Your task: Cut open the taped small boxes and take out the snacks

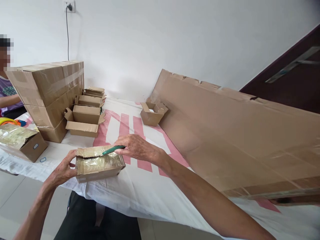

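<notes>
A small cardboard box (100,165), its top covered in shiny clear tape, lies at the near edge of the cloth-covered table. A dark gap runs along its top, where one flap stands slightly raised. My left hand (65,169) grips the box's left end, thumb and fingers around the corner. Over the far right of the top, my right hand (137,146) is closed on a slim green ribbed tool (113,150) that looks like a box cutter. Its end points left toward the gap; whether a blade is out cannot be seen.
Stacked taped cartons (52,90) stand left, beside a row of open boxes (83,115). Another taped box (21,141) lies near left, with a person (11,93) beyond. A small open box (152,113) sits by a large cardboard sheet (225,133) on the right.
</notes>
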`<state>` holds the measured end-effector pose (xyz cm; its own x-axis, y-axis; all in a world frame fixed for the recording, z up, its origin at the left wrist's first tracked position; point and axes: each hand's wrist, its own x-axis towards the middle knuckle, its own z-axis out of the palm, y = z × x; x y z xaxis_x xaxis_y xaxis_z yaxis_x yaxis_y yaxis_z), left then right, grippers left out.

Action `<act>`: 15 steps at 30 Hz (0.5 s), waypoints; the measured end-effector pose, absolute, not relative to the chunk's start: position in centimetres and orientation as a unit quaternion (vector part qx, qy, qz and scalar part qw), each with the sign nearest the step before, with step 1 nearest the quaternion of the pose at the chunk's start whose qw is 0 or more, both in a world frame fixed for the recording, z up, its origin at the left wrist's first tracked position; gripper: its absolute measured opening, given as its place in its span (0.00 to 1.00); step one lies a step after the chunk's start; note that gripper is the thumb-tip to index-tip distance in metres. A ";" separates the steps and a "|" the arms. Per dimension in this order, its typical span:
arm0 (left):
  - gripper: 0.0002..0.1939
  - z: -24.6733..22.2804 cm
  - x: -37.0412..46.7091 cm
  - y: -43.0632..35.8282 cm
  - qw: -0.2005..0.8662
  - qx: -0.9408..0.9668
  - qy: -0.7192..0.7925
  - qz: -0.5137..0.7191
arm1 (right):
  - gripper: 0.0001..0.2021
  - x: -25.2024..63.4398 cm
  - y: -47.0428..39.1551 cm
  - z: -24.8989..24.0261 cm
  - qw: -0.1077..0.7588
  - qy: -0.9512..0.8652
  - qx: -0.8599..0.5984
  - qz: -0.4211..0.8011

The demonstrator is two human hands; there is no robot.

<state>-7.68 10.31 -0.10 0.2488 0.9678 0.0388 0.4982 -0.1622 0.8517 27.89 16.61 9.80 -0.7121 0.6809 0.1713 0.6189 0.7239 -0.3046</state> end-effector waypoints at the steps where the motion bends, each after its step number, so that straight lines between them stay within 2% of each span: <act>1: 0.33 -0.1 -7.7 10.3 0.378 0.694 0.528 0.312 | 0.10 28.3 16.6 9.7 0.124 -0.919 -0.359 0.111; 8: 0.32 0.2 -7.2 10.4 0.382 0.708 0.514 0.296 | 0.10 31.8 15.8 9.3 0.111 -0.897 -0.408 0.127; 15: 0.34 -0.2 -6.8 10.6 0.378 0.715 0.509 0.295 | 0.10 32.2 15.4 8.9 0.087 -0.896 -0.428 0.083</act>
